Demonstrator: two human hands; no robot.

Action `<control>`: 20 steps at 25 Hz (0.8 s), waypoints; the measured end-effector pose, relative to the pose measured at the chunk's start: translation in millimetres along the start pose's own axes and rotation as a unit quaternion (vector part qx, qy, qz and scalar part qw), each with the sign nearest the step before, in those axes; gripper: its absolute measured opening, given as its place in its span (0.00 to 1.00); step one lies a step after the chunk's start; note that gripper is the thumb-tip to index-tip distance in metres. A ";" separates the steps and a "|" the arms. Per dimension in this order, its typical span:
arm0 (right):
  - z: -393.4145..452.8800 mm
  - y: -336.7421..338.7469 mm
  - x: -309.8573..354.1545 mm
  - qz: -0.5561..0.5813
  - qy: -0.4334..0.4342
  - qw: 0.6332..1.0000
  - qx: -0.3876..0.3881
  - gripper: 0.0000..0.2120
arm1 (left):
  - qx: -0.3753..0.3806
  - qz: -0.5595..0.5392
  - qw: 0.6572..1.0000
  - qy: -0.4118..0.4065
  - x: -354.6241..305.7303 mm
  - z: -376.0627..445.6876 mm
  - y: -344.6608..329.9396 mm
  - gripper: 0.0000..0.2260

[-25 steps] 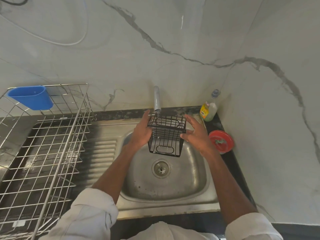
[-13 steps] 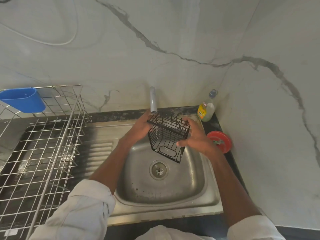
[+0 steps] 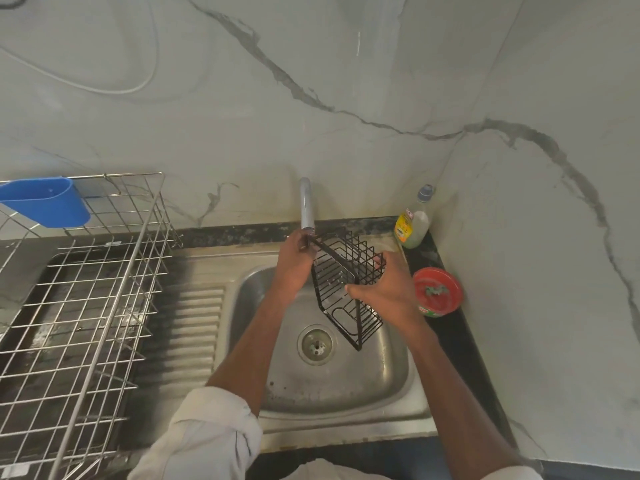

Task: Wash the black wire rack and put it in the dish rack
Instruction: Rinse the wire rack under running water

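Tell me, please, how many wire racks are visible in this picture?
2. The black wire rack is held tilted over the sink by both hands. The steel dish rack stands on the counter, left of the sink.

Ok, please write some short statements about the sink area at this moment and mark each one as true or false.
1. Both hands hold the black wire rack over the sink. True: the left hand grips its upper corner and the right hand holds its right side.
2. The black wire rack already sits in the dish rack. False: it is held tilted above the sink basin.
3. A blue plastic holder hangs on the dish rack's back corner. True.
4. The dish soap bottle stands left of the tap. False: it stands to the right, in the corner.
5. The red round container lies inside the sink. False: it rests on the dark counter right of it.
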State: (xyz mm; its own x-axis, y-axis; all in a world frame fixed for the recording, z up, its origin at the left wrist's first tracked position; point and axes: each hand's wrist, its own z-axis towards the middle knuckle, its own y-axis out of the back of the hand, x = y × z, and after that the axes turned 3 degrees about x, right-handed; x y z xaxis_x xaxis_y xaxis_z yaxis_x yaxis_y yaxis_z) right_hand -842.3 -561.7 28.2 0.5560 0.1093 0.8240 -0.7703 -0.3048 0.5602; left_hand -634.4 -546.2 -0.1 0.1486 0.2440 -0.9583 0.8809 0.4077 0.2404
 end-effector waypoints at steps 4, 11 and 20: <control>3.1 -24.3 -7.4 -0.040 -0.018 0.999 0.028 0.40 | -0.050 -0.053 0.997 -0.005 7.2 -12.2 9.3 0.14; 14.2 -57.8 -9.1 -0.065 0.035 0.996 0.051 0.38 | -0.115 -0.100 0.988 0.024 17.0 -23.9 35.5 0.23; -6.8 -57.4 34.3 -0.038 -0.048 0.997 -0.036 0.42 | 0.049 -0.146 0.987 0.055 12.4 -29.5 13.1 0.15</control>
State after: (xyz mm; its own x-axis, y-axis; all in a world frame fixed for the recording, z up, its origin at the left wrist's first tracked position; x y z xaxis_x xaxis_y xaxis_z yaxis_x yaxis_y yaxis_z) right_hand -781.1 -534.0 24.9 0.6382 0.0379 0.7689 -0.7432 -0.2303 0.6282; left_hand -634.3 -511.9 -4.3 -0.1631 0.2249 -0.9606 0.9188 0.3893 -0.0649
